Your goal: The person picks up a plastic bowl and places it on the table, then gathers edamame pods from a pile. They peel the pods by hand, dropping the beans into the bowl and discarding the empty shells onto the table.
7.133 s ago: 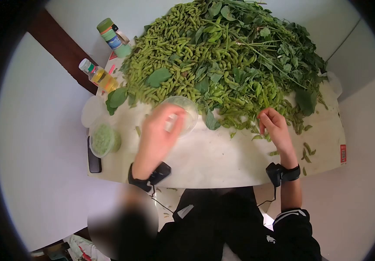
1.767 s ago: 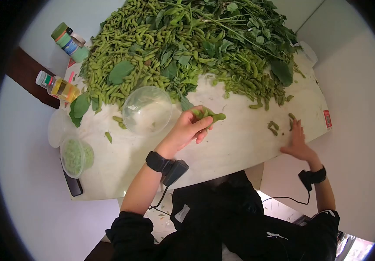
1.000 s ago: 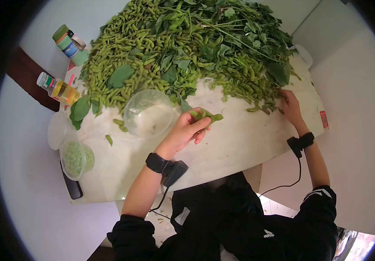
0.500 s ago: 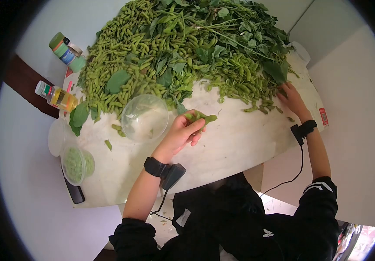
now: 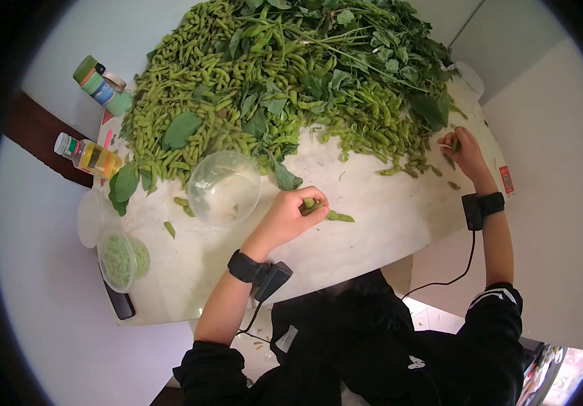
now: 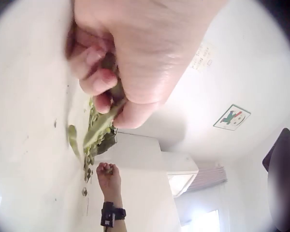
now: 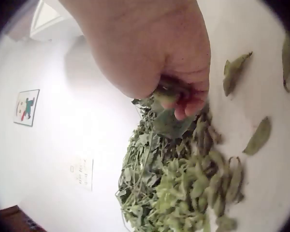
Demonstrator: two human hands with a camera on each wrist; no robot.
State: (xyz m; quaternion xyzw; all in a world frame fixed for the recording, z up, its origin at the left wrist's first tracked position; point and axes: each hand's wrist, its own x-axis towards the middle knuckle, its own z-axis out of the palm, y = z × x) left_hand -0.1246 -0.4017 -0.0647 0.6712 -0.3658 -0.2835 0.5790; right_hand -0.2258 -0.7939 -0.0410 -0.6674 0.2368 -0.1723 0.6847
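My left hand (image 5: 288, 220), low over the pale table (image 5: 372, 210), grips green soybean pods (image 5: 309, 203) between thumb and curled fingers. One pod (image 6: 99, 128) sticks out past the fingertips in the left wrist view, and another pod (image 6: 73, 140) lies on the table beyond. At the table's right side, my right hand (image 5: 464, 149) holds dark green pods (image 7: 171, 89), partly hidden in its bent fingers. A big heap of soybean pods (image 5: 237, 88) with leafy stems (image 5: 386, 47) covers the back. A clear plastic bowl (image 5: 217, 183) stands left of the left hand.
At the left are a tub (image 5: 129, 247) of shelled beans, a round lid (image 5: 90, 218) and a phone (image 5: 122, 306). Behind them stand an oil bottle (image 5: 96, 160) and a green tumbler (image 5: 105, 88). Loose pods (image 7: 257, 135) lie near the right hand.
My right hand swept across the table's right side to the heap's edge, then drew back holding pods. The left hand, earlier over the bowl, now holds pods beside it and has turned palm-down.
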